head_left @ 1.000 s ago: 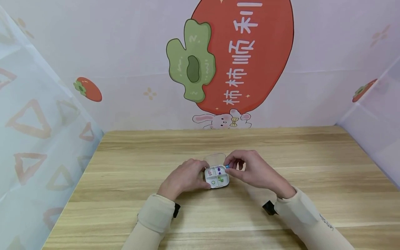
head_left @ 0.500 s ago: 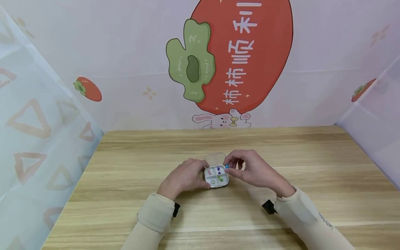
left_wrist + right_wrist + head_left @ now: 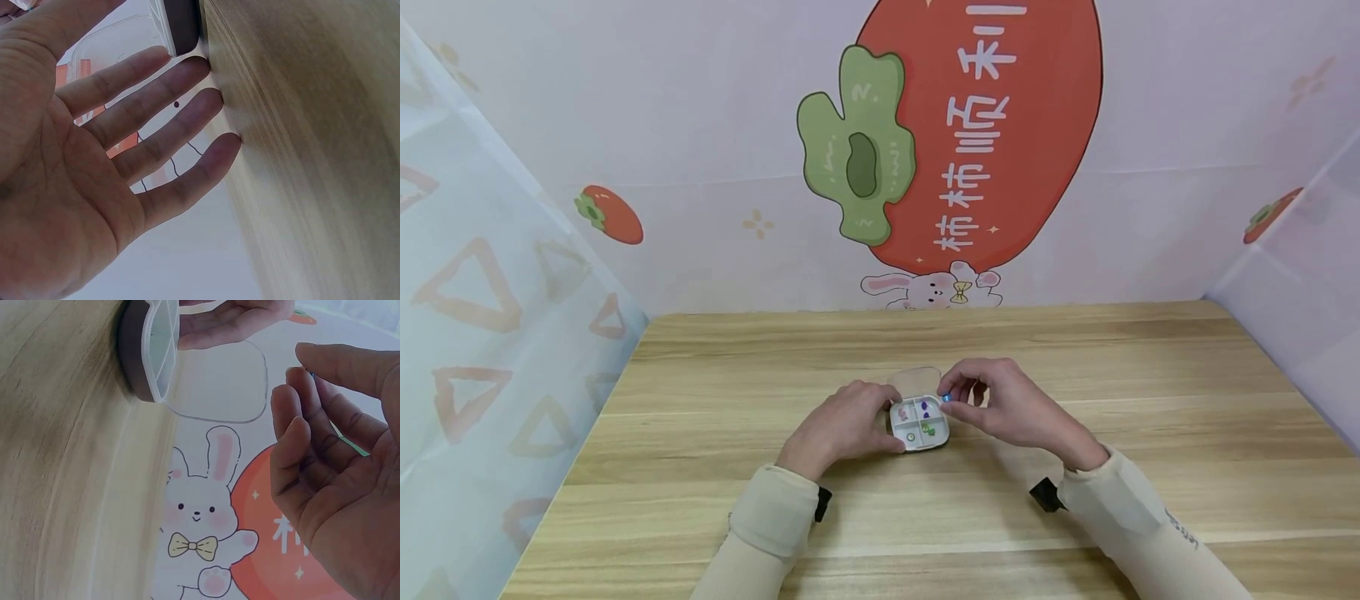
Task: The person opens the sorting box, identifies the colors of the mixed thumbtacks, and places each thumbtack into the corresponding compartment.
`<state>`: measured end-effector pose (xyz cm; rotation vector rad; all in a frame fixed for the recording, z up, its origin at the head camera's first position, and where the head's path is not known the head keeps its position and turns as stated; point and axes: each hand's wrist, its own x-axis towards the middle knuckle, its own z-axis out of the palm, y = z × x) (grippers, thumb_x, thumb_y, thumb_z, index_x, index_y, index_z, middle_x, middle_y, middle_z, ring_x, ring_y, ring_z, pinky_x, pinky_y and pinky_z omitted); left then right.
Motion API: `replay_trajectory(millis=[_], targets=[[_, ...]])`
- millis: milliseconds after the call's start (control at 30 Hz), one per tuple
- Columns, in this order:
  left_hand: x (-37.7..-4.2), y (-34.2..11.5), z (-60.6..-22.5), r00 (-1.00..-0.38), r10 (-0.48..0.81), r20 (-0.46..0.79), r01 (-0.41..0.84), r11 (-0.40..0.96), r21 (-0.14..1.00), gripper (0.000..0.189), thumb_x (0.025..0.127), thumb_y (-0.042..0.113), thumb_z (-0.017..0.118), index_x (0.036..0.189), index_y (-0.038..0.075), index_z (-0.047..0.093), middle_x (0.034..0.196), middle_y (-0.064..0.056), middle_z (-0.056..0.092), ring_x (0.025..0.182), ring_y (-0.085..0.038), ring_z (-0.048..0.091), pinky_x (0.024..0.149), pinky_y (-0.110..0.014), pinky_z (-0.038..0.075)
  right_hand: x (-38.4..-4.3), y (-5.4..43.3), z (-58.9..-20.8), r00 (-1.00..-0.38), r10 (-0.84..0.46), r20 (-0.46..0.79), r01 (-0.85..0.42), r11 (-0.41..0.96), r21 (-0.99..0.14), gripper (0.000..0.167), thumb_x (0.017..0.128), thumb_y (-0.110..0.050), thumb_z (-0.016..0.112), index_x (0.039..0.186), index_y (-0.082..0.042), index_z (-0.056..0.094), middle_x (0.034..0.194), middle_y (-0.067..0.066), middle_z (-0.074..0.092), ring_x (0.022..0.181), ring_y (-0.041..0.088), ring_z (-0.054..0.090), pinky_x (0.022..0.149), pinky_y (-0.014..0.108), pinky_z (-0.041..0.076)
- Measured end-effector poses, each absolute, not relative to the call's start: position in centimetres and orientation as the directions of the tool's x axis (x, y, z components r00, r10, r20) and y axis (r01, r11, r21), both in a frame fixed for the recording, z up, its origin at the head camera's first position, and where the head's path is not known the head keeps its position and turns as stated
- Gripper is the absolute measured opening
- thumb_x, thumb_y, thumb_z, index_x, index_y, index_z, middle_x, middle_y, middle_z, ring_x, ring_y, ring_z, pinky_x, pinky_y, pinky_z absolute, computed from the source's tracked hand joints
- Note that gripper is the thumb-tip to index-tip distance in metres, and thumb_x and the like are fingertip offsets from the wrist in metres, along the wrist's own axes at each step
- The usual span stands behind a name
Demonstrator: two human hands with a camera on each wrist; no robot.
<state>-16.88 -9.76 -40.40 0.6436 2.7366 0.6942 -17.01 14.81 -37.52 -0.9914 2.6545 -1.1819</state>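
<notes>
A small white pill box (image 3: pixel 927 447) sits on the table with its clear lid (image 3: pixel 916 381) flipped back. Crosswise walls split it into compartments holding pink, purple and green bits. My left hand (image 3: pixel 842 427) holds the box from the left, thumb at the near corner and index finger at the far one. In the left wrist view its other fingers stretch out below the dark side of the box (image 3: pixel 183 28). At the box's right far corner, my right hand (image 3: pixel 1011 410) pinches a tiny shiny blue piece (image 3: pixel 947 398) between thumb and fingertip. The right wrist view mostly hides that piece.
The wooden table (image 3: pixel 880 525) runs back to a white printed backdrop (image 3: pixel 722 108) with a big red persimmon (image 3: pixel 1045 125) and a bunny. Printed sheets also stand at the left and right sides. A black strap device (image 3: pixel 1047 497) hangs at the right wrist.
The blue piece has turned slightly between the right fingertips and shifted barely up. The left hand and the pill box stay as they were.
</notes>
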Motion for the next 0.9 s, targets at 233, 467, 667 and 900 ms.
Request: replay_trajectory(millis=[233,467,667,900], targets=[[-16.9,-9.8,-40.4,-0.872,0.472,-0.125,0.355,0.788,0.503,0.055,0.078,0.033,0.09,0.122,0.008,0.07,0.109,-0.001,0.069,0.097,-0.018,0.058,0.093,-0.04,0.049,-17.5,14.8,-38.4,-0.794,-0.592,0.137,-0.508,0.524,-0.683,0.014,0.087,-0.005,0.08,0.098,-0.01,0.073,0.084,-0.01,0.064,0.078,0.013,0.06,0.069,0.032,0.052],[-16.9,-9.8,-40.4,-0.87,0.48,-0.116,0.367,0.786,0.497,0.054,0.077,0.034,0.09,0.121,0.008,0.07,0.108,0.0,0.07,0.096,-0.017,0.059,0.092,-0.039,0.049,-17.8,14.5,-39.3,-0.793,-0.603,0.087,-0.49,0.546,-0.68,0.013,0.088,-0.006,0.079,0.099,-0.009,0.073,0.086,-0.009,0.064,0.079,0.013,0.059,0.071,0.029,0.052],[-16.9,-9.8,-40.4,-0.867,0.488,-0.105,0.38,0.782,0.495,0.052,0.078,0.033,0.09,0.12,0.009,0.07,0.107,0.0,0.07,0.095,-0.016,0.059,0.09,-0.038,0.05,-17.5,13.7,-39.6,-0.79,-0.606,0.097,-0.498,0.541,-0.677,0.013,0.087,-0.006,0.08,0.097,-0.01,0.072,0.084,-0.009,0.063,0.077,0.013,0.058,0.069,0.028,0.052],[-16.9,-9.8,-40.4,-0.867,0.488,-0.099,0.381,0.779,0.498,0.051,0.077,0.032,0.09,0.119,0.009,0.071,0.107,0.0,0.07,0.095,-0.017,0.059,0.089,-0.038,0.05,-17.0,12.5,-40.1,-0.786,-0.612,0.085,-0.501,0.551,-0.667,0.014,0.087,-0.005,0.079,0.094,-0.013,0.071,0.081,-0.01,0.061,0.074,0.012,0.057,0.068,0.028,0.052]])
